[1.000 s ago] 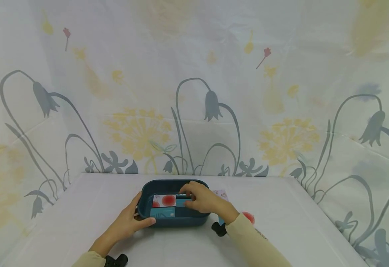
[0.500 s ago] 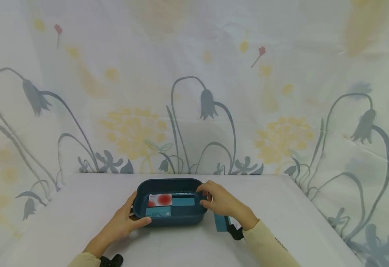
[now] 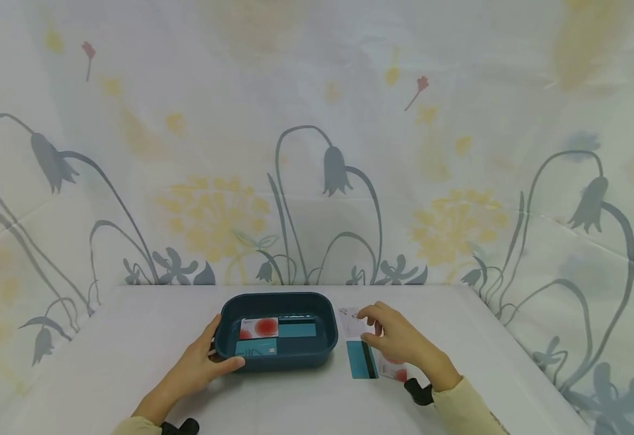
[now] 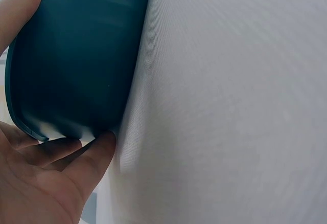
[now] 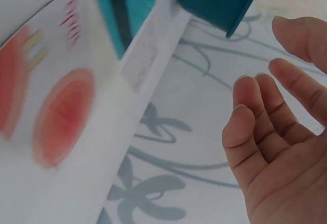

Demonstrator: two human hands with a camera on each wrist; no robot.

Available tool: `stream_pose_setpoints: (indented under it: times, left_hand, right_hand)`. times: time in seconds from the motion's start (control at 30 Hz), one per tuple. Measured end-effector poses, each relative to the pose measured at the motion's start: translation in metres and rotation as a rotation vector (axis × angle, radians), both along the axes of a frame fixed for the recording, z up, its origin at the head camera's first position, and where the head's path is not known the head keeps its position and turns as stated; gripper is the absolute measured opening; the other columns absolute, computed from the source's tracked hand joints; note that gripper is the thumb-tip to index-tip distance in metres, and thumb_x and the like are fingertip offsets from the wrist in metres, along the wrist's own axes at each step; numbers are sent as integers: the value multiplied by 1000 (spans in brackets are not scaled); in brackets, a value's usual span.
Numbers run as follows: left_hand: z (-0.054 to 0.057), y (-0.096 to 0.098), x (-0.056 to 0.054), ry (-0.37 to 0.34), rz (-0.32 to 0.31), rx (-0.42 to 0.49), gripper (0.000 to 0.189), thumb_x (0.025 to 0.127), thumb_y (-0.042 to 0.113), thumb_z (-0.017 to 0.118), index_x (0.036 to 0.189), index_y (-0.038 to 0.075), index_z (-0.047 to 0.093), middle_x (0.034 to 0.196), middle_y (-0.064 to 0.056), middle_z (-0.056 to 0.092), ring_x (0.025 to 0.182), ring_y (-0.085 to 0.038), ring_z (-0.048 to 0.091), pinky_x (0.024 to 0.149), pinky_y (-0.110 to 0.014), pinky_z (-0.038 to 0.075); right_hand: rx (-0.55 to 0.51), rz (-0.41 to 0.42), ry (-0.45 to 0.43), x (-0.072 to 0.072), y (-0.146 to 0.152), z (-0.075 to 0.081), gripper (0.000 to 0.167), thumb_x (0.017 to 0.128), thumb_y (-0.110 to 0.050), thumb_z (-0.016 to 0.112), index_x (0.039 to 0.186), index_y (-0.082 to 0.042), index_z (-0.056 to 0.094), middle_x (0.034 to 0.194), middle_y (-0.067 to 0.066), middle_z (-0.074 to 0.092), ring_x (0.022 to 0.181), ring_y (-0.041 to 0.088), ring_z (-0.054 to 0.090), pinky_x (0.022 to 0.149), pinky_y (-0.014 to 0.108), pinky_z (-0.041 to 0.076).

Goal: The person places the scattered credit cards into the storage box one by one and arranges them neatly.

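My left hand (image 3: 200,360) grips the left end of a dark teal plastic basin (image 3: 290,362), thumb over its front rim and fingers against its side. Three cards lie flat in the basin: a white card with red circles (image 3: 259,327), a blue card with a dark stripe (image 3: 297,330) and a blue card with a chip (image 3: 256,347). My right hand (image 3: 401,338) hovers over the table right of the basin, fingers loosely bent and holding nothing. Near it lie a pale patterned card (image 3: 351,323), a blue striped card (image 3: 361,360) and a white-and-red card (image 3: 393,369), partly covered.
A white cloth covers the table (image 3: 295,402). Behind it hangs a pale curtain (image 3: 317,211) printed with grey and yellow flowers. Dark wrist mounts (image 3: 418,391) sit on both wrists.
My right hand has moved right, out of the basin, past its right rim and over the loose cards. The left hand keeps its grip on the basin.
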State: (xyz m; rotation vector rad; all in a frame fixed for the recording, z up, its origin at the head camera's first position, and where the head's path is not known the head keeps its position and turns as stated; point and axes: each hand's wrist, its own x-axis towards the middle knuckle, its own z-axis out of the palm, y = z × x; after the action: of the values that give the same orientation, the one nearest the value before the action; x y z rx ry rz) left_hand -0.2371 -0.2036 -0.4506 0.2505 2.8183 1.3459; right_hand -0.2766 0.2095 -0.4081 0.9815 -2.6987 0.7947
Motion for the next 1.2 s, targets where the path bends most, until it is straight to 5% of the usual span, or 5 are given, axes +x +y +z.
stream_pose_setpoints:
  times: [0.57,0.83,1.2]
  left_hand:
    - [0,1,2,-12,-6,-7,108,79,46,75,152,0,9,152,-27,23,129,-43,41,102,-53,37]
    - [2,1,3,-15,-1,-4,108,79,46,75,152,1,10,152,-26,24,130,-43,41,102,-53,37]
    - [3,1,1,3,0,9,107,79,44,75,152,1,10,152,-26,24,129,-43,41,102,-51,39]
  right_hand:
    - [-5,-60,-96,6,47,-22,34,84,-14,71,114,-2,60,99,8,58,82,17,53,70,29,47]
    - [51,-91,-227,7,51,-24,58,78,-31,78,123,-1,56,115,12,58,103,30,54,88,53,46]
    - [141,-153,-267,7,53,-29,69,68,-35,83,125,-7,57,113,7,55,107,27,48,91,51,44]
